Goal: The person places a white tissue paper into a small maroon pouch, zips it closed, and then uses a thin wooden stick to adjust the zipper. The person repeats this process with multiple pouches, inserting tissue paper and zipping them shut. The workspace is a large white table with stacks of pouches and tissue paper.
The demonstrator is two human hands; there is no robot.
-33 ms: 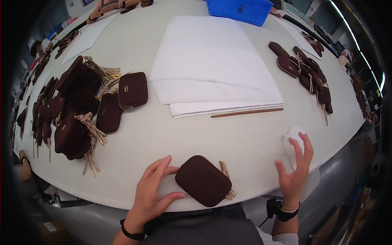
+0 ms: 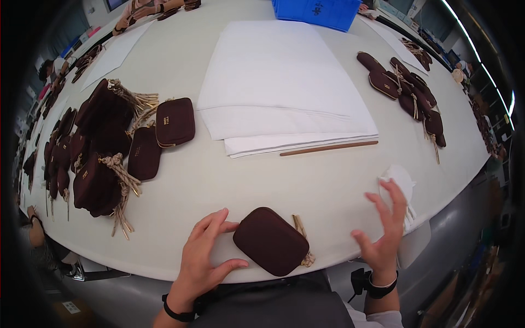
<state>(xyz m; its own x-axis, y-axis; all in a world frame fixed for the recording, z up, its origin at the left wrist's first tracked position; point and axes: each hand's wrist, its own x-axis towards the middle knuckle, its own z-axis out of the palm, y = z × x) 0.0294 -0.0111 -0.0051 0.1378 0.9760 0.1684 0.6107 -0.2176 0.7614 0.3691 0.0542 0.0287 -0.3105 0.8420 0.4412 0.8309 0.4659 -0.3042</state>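
Note:
A dark brown zip pouch [image 2: 272, 241] lies flat near the table's front edge, with its beige cord tassel [image 2: 306, 240] sticking out on the right. At its left edge is my left hand [image 2: 205, 249], fingers and thumb spread in a C shape; a fingertip reaches the pouch's edge, and I cannot tell whether it touches. My right hand [image 2: 384, 232] hovers to the right of the pouch, fingers apart and nothing in them. Just beyond that hand a crumpled white cloth [image 2: 401, 180] rests near the table's right edge, partly hidden by the fingers.
Several brown pouches with tassels are heaped [image 2: 104, 147] on the left; another group [image 2: 404, 90] lies at the far right. White sheets [image 2: 284, 76] cover the table's middle, with a thin brown stick [image 2: 328, 148] along their near edge. A blue crate [image 2: 317, 13] stands at the back.
My right hand has moved left, away from the white cloth and towards the pouch. My left hand and the pouch have stayed about where they were.

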